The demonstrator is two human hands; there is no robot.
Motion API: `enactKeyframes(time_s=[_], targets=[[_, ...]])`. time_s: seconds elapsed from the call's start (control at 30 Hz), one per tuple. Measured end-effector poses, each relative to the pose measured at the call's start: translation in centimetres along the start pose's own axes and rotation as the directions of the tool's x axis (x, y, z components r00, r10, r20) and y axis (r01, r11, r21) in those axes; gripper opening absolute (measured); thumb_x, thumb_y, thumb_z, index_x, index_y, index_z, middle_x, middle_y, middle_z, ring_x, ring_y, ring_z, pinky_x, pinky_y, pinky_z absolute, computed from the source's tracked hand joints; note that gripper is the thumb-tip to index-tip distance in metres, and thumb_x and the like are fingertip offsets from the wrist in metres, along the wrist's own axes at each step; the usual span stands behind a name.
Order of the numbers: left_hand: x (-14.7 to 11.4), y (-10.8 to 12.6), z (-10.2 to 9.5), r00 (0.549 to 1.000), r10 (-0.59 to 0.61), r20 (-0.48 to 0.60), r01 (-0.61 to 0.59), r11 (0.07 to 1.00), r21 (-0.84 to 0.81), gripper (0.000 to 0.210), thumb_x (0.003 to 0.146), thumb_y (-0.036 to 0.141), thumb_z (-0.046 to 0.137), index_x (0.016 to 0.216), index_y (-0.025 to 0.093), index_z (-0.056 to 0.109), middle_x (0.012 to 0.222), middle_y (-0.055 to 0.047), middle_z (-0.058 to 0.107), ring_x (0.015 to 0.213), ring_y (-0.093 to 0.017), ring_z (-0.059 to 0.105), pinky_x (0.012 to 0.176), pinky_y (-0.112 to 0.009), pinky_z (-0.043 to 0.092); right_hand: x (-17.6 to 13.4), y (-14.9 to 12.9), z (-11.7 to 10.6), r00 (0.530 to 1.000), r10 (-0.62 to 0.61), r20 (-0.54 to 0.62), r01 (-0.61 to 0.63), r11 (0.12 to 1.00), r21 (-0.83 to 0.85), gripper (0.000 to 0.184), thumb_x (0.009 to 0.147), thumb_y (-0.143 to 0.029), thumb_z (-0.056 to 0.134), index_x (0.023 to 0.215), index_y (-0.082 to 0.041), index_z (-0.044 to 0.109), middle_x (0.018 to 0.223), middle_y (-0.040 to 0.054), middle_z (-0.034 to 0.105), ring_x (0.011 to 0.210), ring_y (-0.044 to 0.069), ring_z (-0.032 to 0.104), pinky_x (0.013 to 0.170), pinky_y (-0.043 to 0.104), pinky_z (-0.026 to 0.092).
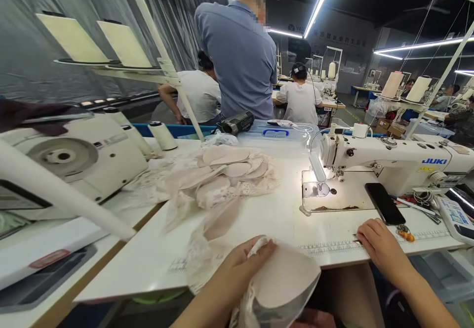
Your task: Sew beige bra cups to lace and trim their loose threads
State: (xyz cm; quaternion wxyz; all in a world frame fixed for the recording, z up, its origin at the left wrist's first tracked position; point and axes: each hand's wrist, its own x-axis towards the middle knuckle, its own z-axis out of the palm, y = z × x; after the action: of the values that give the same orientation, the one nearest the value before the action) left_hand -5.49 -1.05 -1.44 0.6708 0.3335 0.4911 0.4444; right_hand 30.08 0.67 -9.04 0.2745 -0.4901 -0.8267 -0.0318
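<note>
My left hand (255, 255) is closed on the edge of a beige lace bra (283, 278) with a smooth padded cup, held over the table's front edge. Part of the lace hangs below, and more trails back onto the tabletop. At the front edge, by a printed ruler strip (329, 247), my right hand (381, 245) rests with its fingers pressed together. A small dark tip shows at those fingertips; what it belongs to is hidden. Behind my left hand lies a heap of similar beige lace pieces with cups (237, 172).
A lit JUKI sewing machine (392, 160) stands right, with a black phone (385, 203) and orange-tagged keys (405, 233) before it. Another machine (66, 160) and a white pole (66, 189) stand left. A clear plastic box (277, 133) sits behind; a person in blue (240, 56) stands beyond.
</note>
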Motion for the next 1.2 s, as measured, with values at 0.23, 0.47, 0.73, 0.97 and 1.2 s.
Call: enactKeyframes(time_s=[0.23,0.47,0.73,0.97,1.2], targets=[[-1.5,-1.2,0.3,0.967,-0.251,0.031,0.251,0.938,-0.241,0.042,0.064,0.053,0.099,0.083,0.020,0.082,0.075,-0.006,0.083,0.074,-0.030,0.079,0.063,-0.033,0.062,0.7,0.5,0.4,0.994,0.101,-0.038,-0.101,0.995,0.001,0.026,0.111,-0.025,0.045,0.087,-0.024,0.055,0.086,0.0061,0.062,0.082,0.026,0.058,0.075,0.038,0.048],[-3.2,-0.6,0.3,0.979,-0.201,-0.027,0.186,0.944,-0.271,0.034,0.061,0.033,0.103,0.082,0.019,0.081,0.076,-0.003,0.083,0.076,-0.027,0.080,0.064,-0.028,0.061,1.9,0.7,1.4,0.956,0.249,-0.154,-0.236,0.967,0.098,0.031,0.110,-0.043,0.041,0.085,-0.026,0.049,0.080,0.0055,0.060,0.073,0.026,0.057,0.069,0.038,0.045],[-3.8,-1.0,1.0,0.988,-0.151,0.023,0.152,0.950,-0.272,0.038,0.069,0.046,0.099,0.073,0.017,0.076,0.068,0.000,0.073,0.064,-0.018,0.066,0.062,-0.024,0.055,2.7,0.6,0.0,0.833,0.512,-0.212,-0.400,0.820,0.408,0.046,0.107,-0.063,0.037,0.118,-0.021,0.053,0.082,0.0029,0.059,0.069,0.023,0.058,0.063,0.034,0.046],[-2.9,-3.5,2.3,1.000,-0.006,-0.011,0.005,0.995,-0.102,0.047,0.068,0.056,0.098,0.073,0.021,0.068,0.064,0.004,0.064,0.062,-0.015,0.058,0.059,-0.020,0.048,2.6,-9.8,-1.1,0.892,0.420,0.168,-0.424,0.649,0.631,0.040,0.105,-0.062,0.056,0.104,-0.023,0.068,0.079,0.0005,0.064,0.071,0.019,0.058,0.069,0.030,0.046],[-3.1,-3.8,3.2,0.997,0.047,-0.060,-0.049,0.998,-0.040,0.052,0.074,0.063,0.091,0.109,0.032,0.068,0.088,0.004,0.072,0.078,-0.020,0.066,0.070,-0.026,0.055,3.2,-16.2,0.8,0.874,0.257,0.413,-0.480,0.315,0.819,0.045,0.105,-0.061,0.056,0.082,-0.022,0.055,0.080,-0.0008,0.056,0.077,0.017,0.049,0.074,0.029,0.042]])
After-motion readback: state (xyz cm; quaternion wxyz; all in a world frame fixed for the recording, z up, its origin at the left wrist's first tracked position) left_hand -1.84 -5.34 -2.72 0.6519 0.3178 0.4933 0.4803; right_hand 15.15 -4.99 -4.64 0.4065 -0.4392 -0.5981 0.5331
